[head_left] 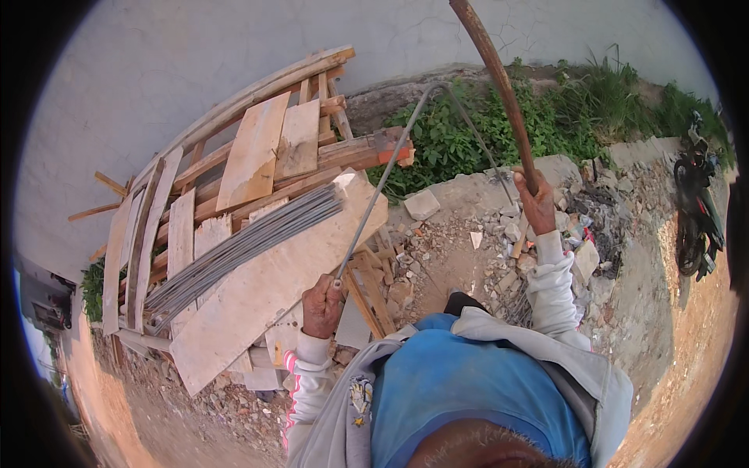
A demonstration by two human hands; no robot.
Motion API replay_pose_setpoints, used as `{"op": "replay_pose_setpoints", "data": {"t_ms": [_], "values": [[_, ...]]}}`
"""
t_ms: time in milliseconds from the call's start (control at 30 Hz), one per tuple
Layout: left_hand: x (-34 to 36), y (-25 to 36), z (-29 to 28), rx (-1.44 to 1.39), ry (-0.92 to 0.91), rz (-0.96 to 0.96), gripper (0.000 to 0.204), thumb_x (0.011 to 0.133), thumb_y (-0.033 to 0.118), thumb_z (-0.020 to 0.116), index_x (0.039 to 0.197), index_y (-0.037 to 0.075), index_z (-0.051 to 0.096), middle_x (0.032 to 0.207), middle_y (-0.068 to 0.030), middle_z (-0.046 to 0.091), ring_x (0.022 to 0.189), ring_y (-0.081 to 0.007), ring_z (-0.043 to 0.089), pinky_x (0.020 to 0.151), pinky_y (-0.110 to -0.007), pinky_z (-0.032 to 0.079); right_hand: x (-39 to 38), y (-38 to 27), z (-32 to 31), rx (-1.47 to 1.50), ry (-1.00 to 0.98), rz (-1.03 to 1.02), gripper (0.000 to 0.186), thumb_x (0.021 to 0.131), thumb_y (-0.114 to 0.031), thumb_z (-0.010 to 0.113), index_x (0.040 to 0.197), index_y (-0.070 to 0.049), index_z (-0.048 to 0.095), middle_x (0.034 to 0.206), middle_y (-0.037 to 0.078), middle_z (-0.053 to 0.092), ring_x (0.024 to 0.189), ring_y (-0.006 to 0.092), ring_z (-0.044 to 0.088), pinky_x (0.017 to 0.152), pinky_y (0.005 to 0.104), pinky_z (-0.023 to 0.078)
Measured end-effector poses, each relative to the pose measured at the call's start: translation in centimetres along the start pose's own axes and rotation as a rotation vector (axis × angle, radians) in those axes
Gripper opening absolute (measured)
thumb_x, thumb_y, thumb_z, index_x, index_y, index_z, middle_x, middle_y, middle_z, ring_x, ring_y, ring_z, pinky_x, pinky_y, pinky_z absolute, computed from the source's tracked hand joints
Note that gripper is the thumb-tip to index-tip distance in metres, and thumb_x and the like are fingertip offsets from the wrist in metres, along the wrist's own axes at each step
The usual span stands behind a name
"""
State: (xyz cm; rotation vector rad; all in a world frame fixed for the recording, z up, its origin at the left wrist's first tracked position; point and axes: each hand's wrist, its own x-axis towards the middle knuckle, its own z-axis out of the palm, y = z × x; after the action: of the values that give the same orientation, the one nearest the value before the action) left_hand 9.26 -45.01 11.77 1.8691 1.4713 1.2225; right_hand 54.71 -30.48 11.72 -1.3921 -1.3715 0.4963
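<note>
My left hand [320, 304] grips one leg of a thin grey metal rod [384, 179], which rises to a sharp bend near the wall and slopes back down to end near my other hand. My right hand [538, 204] is wrapped round a long brown wooden stick [503, 70] that reaches up past the rod's bend. To the left, a bundle of straight grey rods [242, 253] lies on a pale board [226, 335]. I cannot tell whether the bent rod's far end touches anything.
Pallets and loose planks [250, 140] are piled against a pale wall [179, 70] at left. Weeds [445, 148] grow along the wall's foot. Rubble [593, 257] and broken concrete lie around me. Black tangled items [694, 203] sit at far right.
</note>
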Motion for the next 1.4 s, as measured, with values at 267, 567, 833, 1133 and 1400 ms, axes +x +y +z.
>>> {"op": "replay_pose_setpoints", "data": {"t_ms": [267, 567, 833, 1133, 1400], "values": [[-1.8, -0.9, 2.3, -0.24, 0.026, -0.314, 0.031, 0.105, 0.03, 0.055, 0.088, 0.003, 0.055, 0.067, -0.0019, 0.044, 0.059, -0.0132, 0.042, 0.055, -0.03, 0.036, 6.5, 8.4, 6.7, 0.224, -0.407, 0.044, 0.045, 0.097, -0.038, 0.069, 0.122, 0.0, 0.067, 0.091, 0.004, 0.067, 0.087, 0.0143, 0.063, 0.081, 0.0318, 0.05], [2.6, -1.6, 12.6, 0.181, 0.285, -0.443, 0.019, 0.101, 0.02, 0.058, 0.107, 0.002, 0.062, 0.074, -0.0157, 0.059, 0.067, -0.0314, 0.059, 0.061, -0.04, 0.046, 16.9, 9.4, 4.9, -0.09, -0.517, 0.097, 0.037, 0.092, -0.039, 0.073, 0.095, -0.003, 0.07, 0.062, -0.001, 0.054, 0.052, 0.0091, 0.051, 0.05, 0.0295, 0.041], [3.8, 0.0, 18.9, 0.507, 0.376, -0.499, 0.013, 0.096, 0.013, 0.062, 0.106, 0.004, 0.061, 0.068, -0.0216, 0.062, 0.062, -0.0416, 0.063, 0.054, -0.049, 0.046, 22.8, 13.6, 7.2, -0.187, -0.757, 0.136, 0.03, 0.091, -0.03, 0.073, 0.09, -0.001, 0.067, 0.063, 0.002, 0.058, 0.053, 0.0114, 0.056, 0.051, 0.0312, 0.046], [6.1, 2.0, 20.5, 0.539, 0.376, -0.641, 0.011, 0.095, 0.013, 0.063, 0.103, 0.005, 0.06, 0.067, -0.022, 0.061, 0.06, -0.0432, 0.062, 0.053, -0.05, 0.046, 26.6, 13.4, 8.4, -0.16, -0.918, 0.175, 0.03, 0.092, -0.029, 0.072, 0.089, 0.0, 0.065, 0.062, 0.002, 0.055, 0.052, 0.0113, 0.057, 0.051, 0.0315, 0.049], [6.3, -0.1, 17.4, 0.561, 0.272, -0.632, 0.013, 0.095, 0.015, 0.063, 0.103, 0.006, 0.059, 0.073, -0.0218, 0.064, 0.066, -0.0439, 0.063, 0.055, -0.052, 0.047, 24.2, 14.2, 8.9, -0.166, -0.863, 0.22, 0.029, 0.092, -0.029, 0.072, 0.093, 0.0, 0.066, 0.063, 0.001, 0.055, 0.051, 0.0103, 0.055, 0.048, 0.0298, 0.047]]}}
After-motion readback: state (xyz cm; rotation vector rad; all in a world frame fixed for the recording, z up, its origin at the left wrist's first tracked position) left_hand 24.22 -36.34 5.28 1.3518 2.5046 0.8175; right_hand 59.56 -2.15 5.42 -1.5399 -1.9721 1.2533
